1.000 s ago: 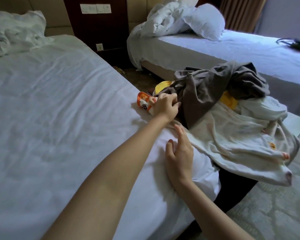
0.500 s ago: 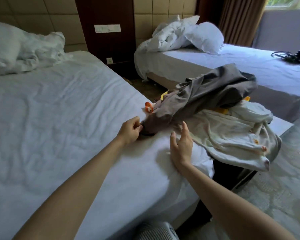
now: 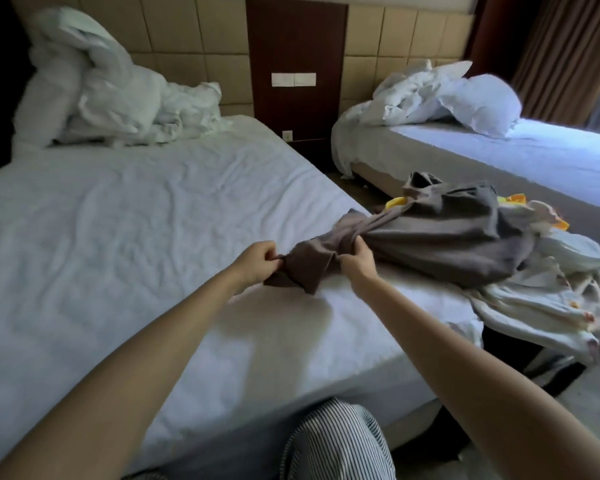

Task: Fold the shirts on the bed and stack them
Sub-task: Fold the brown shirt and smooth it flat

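A grey-brown shirt (image 3: 444,240) stretches from the clothes pile at the bed's right edge toward the middle of the white bed (image 3: 125,244). My left hand (image 3: 257,263) pinches its near end. Just to the right, my right hand (image 3: 357,261) grips a bunched part of the same shirt. Under and beyond it lie a white shirt (image 3: 541,306) with small coloured marks, hanging off the bed's corner, and a yellow-orange garment (image 3: 395,202), mostly hidden.
A crumpled white duvet (image 3: 111,95) is heaped at the head of this bed. A second bed (image 3: 534,161) with its own duvet and pillow stands to the right across a narrow gap. Something dark (image 3: 520,351) sits on the floor under the hanging shirt.
My left hand has dragged the grey-brown shirt leftward onto the bed. My right hand, open beside the pile before, now grips the shirt. The view has tilted up.
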The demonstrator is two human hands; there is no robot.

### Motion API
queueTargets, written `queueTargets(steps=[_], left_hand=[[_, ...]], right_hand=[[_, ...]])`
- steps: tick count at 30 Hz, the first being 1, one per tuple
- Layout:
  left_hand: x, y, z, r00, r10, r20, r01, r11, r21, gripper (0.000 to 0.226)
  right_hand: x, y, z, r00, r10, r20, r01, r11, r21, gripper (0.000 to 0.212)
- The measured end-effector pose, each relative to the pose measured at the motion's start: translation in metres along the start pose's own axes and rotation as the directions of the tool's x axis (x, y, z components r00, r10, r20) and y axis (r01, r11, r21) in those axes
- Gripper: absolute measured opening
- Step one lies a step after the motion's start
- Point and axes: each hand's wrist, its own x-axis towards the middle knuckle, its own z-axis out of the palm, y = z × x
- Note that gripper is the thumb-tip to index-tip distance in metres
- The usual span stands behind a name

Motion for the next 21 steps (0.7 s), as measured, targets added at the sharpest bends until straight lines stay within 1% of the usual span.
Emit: queueTargets(steps=[1, 2, 4, 6, 7, 8, 10, 11, 12, 14, 16, 17, 19, 20, 21], left_hand=[[-0.001, -0.003, -0.012, 0.995, -0.046, -0.086, 0.045, 0.999, -0.009, 0.035], [-0.003, -0.003, -0.023, 0.984, -0.072, -0.163, 0.069, 0.997, -0.027, 0.031], [-0.004, 0.005, -0.040, 0.970, -0.050, -0.237, 0.049, 0.999, -0.012, 0.020], [-0.004, 0.020, -0.043, 0.980, 0.007, -0.199, 0.004, 0.999, 0.054, 0.009], [-0.003, 0.028, -0.038, 0.989, 0.017, -0.144, -0.005, 0.997, 0.080, 0.013], [-0.002, 0.036, -0.030, 0.997, 0.011, -0.074, -0.002, 0.992, 0.125, 0.026], [-0.002, 0.049, -0.009, 0.998, -0.019, 0.063, 0.002, 0.963, 0.269, 0.063], [0.000, 0.053, 0.002, 0.994, -0.024, 0.109, -0.014, 0.943, 0.333, 0.071], [0.002, 0.057, 0.012, 0.989, -0.031, 0.143, -0.024, 0.929, 0.370, 0.072], [0.008, 0.060, 0.031, 0.985, -0.054, 0.164, -0.012, 0.926, 0.377, 0.067], [0.012, 0.062, 0.044, 0.990, -0.039, 0.137, -0.003, 0.956, 0.295, 0.056], [0.014, 0.061, 0.048, 0.995, 0.004, 0.103, -0.029, 0.971, 0.237, 0.048], [0.011, 0.062, 0.047, 0.989, 0.133, 0.064, -0.142, 0.977, 0.162, 0.025], [0.006, 0.061, 0.041, 0.977, 0.195, 0.082, -0.206, 0.966, 0.156, 0.020], [-0.003, 0.061, 0.032, 0.959, 0.241, 0.148, -0.269, 0.938, 0.217, 0.023]], right_hand=[[-0.012, 0.000, 0.013, 0.996, -0.047, 0.071, 0.053, 0.995, -0.090, 0.041], [-0.026, 0.000, 0.026, 0.984, -0.079, 0.157, 0.107, 0.977, -0.182, 0.044], [-0.058, -0.003, 0.052, 0.921, -0.112, 0.372, 0.229, 0.930, -0.287, 0.056], [-0.084, -0.003, 0.068, 0.834, -0.094, 0.544, 0.308, 0.896, -0.319, 0.059], [-0.091, -0.002, 0.068, 0.802, -0.081, 0.592, 0.334, 0.882, -0.332, 0.060], [-0.096, 0.000, 0.064, 0.795, -0.068, 0.603, 0.344, 0.869, -0.355, 0.057], [-0.099, 0.001, 0.046, 0.828, -0.100, 0.552, 0.355, 0.855, -0.378, 0.036], [-0.099, 0.002, 0.034, 0.855, -0.144, 0.498, 0.363, 0.852, -0.378, 0.026], [-0.097, 0.005, 0.021, 0.886, -0.188, 0.424, 0.364, 0.848, -0.385, 0.022], [-0.089, 0.011, -0.008, 0.925, -0.262, 0.276, 0.360, 0.836, -0.414, 0.021], [-0.078, 0.016, -0.035, 0.942, -0.303, 0.146, 0.337, 0.840, -0.426, 0.025], [-0.072, 0.017, -0.047, 0.949, -0.306, 0.080, 0.309, 0.848, -0.431, 0.024], [-0.058, 0.018, -0.070, 0.952, -0.296, -0.079, 0.242, 0.885, -0.398, 0.027], [-0.050, 0.017, -0.079, 0.945, -0.279, -0.170, 0.203, 0.909, -0.363, 0.031], [-0.041, 0.016, -0.086, 0.935, -0.245, -0.257, 0.152, 0.931, -0.333, 0.038]])
